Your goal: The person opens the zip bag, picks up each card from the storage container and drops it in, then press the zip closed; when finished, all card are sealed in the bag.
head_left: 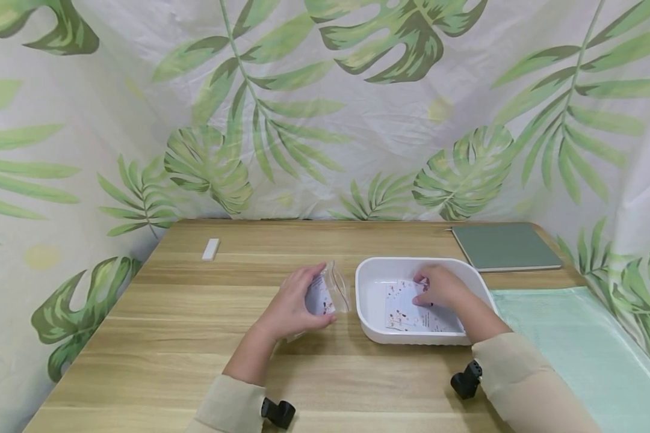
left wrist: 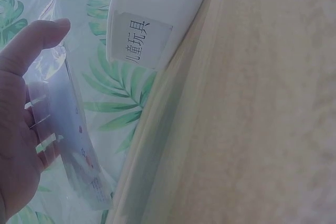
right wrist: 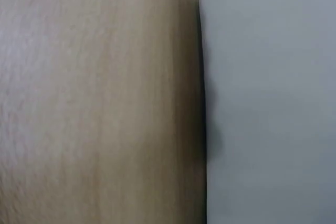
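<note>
My left hand (head_left: pixel 295 307) holds a clear zip bag (head_left: pixel 337 287) above the table, just left of the white tub (head_left: pixel 376 261). A printed white paper or card shows inside the bag. In the left wrist view, the thumb lies near the top of the zip bag (left wrist: pixel 79 145), with fingers behind it. Inside the tub, my right hand (head_left: pixel 440 287) reaches onto a white printed packet (head_left: pixel 403 307) with small brown and orange spots. Its thumb and forefinger stand apart over the packet; I cannot tell whether they grip it. The right wrist view shows no hand.
A green notebook (head_left: pixel 506 246) lies behind the tub at the back right. Pale green cloth (head_left: pixel 569 343) covers the right side of the wooden table (head_left: pixel 168 349). A small white block (head_left: pixel 210 249) sits at the back left. Leaf-patterned curtain (head_left: pixel 303 150) hangs behind.
</note>
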The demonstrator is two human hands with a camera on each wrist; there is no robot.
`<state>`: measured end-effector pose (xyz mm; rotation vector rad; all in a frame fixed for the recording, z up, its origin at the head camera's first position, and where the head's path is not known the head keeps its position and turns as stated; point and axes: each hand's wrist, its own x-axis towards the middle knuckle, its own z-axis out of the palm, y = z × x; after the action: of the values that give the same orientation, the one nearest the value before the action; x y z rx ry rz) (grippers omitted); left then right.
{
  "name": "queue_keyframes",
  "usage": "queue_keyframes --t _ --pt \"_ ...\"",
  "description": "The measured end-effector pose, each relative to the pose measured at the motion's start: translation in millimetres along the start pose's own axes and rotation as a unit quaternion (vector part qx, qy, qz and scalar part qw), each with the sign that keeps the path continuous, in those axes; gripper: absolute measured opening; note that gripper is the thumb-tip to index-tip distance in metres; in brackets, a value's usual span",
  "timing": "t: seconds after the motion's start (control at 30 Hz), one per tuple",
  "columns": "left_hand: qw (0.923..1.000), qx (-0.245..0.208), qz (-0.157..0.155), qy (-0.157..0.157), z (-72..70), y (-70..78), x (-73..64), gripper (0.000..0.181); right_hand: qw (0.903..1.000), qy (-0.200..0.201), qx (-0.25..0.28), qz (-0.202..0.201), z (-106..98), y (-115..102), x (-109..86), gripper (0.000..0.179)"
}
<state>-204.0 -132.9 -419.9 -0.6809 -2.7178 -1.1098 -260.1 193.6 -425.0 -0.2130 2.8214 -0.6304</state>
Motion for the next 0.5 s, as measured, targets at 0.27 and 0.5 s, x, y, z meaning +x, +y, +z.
queue_keyframes --t 0.27,0.5 --pt "1.0000 0.001 0.002 0.000 0.3 -2.0 -0.2 0.097 0.9997 0.013 0.012 0.018 -2 -2 1.0 0.036" --pt "1.0000 0.003 0.004 -0.002 -0.4 -2.3 0.2 0.098 0.9958 0.026 0.086 0.017 -24 -6 -9.3 0.020"
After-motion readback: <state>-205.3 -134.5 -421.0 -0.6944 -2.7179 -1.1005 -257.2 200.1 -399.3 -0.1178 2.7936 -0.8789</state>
